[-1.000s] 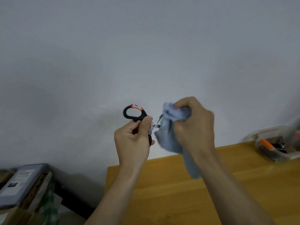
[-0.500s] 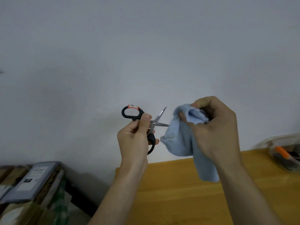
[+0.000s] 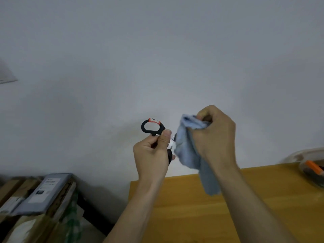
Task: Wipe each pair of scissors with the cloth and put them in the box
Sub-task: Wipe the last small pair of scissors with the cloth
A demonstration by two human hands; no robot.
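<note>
Above the counter's (image 3: 184,207) left end, the left hand (image 3: 151,156) pinches black-handled scissors (image 3: 152,127) at the pivot, loops left, blades running right. The right hand (image 3: 214,135), its grip curled tight round the blue cloth (image 3: 186,151), covers those blades, bare half a second ago. Far right, the box (image 3: 303,163) waits, nearer the cloth hand.

A plain white wall (image 3: 157,58) rises behind a wooden table (image 3: 245,207), with stacked cardboard boxes (image 3: 35,207) lower left.
</note>
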